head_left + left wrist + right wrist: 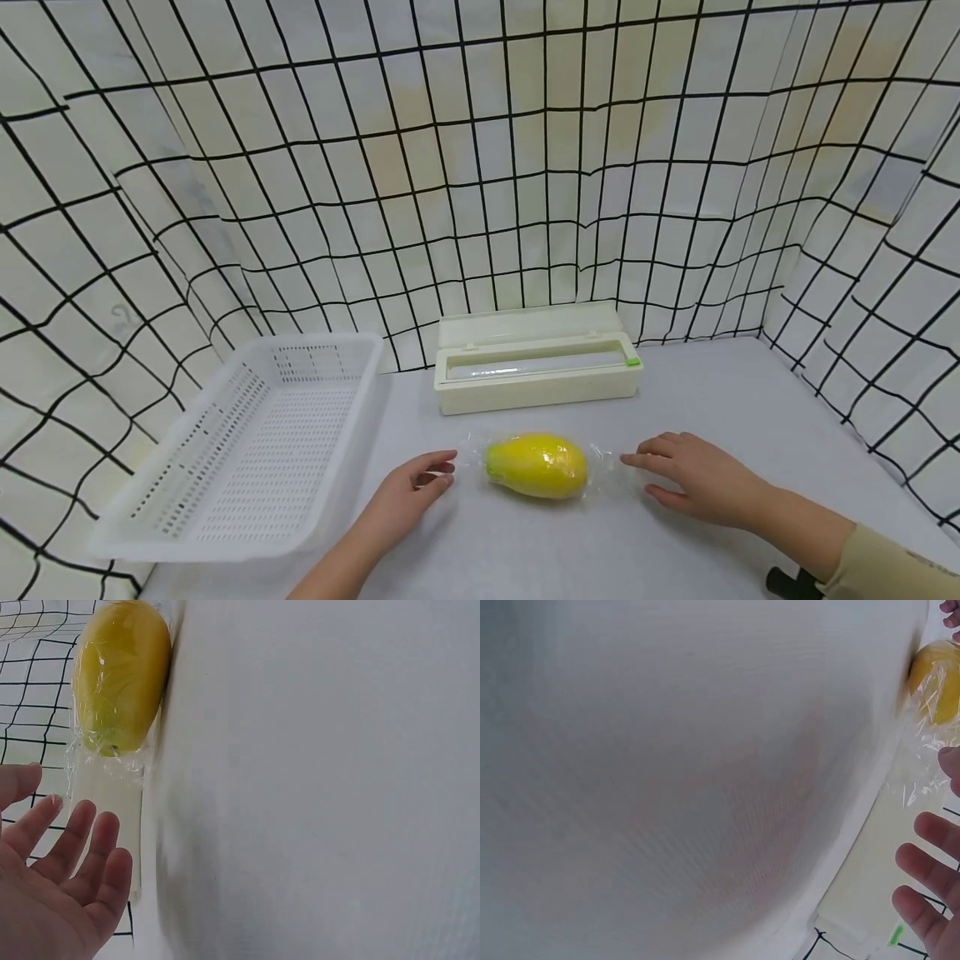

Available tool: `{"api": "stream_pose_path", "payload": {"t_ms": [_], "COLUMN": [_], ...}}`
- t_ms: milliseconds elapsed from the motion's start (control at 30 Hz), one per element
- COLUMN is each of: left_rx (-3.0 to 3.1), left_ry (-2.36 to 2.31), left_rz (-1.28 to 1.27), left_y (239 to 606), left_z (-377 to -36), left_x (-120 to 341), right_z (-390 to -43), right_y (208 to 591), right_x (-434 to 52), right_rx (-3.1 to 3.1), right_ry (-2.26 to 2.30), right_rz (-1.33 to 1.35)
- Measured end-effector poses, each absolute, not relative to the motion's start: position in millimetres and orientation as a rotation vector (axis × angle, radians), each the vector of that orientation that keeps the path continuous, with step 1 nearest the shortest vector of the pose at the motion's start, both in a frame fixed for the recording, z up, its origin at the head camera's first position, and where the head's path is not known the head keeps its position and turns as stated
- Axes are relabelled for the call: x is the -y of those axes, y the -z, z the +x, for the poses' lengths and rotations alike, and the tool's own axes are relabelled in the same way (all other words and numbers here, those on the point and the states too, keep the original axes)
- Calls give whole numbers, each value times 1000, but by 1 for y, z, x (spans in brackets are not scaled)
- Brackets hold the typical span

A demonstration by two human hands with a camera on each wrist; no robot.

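A yellow, papaya-like fruit (pixel 537 467) lies on its side on the table, wrapped in clear cling film. Loose film (pixel 606 471) sticks out crumpled at both of its ends. To its left, my left hand (pixel 401 498) hovers just off the film with fingers loosely bent and nothing in them. My right hand (pixel 697 479) is on the other side, fingers spread toward the film's right end; whether the fingertips touch it I cannot tell. Both wrist views show the fruit (pixel 124 675) beyond relaxed fingers (pixel 922 870).
Behind the fruit stands a cream cling film dispenser (pixel 540 393), its lid raised, with a film roll (pixel 536 365) inside and a green piece (pixel 633 362) at the right. A white perforated basket (pixel 262 450) sits at the left. Black-lined, grid-patterned walls (pixel 525 167) surround the table.
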State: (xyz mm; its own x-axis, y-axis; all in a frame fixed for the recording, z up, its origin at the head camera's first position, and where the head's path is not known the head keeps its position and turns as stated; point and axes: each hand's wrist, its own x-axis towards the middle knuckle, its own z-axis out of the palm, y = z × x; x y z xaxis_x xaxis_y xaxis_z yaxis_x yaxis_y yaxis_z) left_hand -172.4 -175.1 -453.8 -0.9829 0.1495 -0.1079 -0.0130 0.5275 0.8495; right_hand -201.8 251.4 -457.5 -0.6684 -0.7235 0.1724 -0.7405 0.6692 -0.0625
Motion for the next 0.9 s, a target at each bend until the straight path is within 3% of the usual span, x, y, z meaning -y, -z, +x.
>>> {"api": "stream_pose_path", "payload": {"t_ms": [533,900], "left_rx": [-2460,-2132], "left_ry": [-1607,-1564], "left_rz": [-242,-152], "left_y": [448,460], "left_z": [-165,-152], "left_x": [167,137], "right_z": [-208,-251], "right_y": [447,404], "right_x": [-242,-216], "right_rx": [2921,3154], "right_ry": [-383,-975], "right_rz": [1061,992]}}
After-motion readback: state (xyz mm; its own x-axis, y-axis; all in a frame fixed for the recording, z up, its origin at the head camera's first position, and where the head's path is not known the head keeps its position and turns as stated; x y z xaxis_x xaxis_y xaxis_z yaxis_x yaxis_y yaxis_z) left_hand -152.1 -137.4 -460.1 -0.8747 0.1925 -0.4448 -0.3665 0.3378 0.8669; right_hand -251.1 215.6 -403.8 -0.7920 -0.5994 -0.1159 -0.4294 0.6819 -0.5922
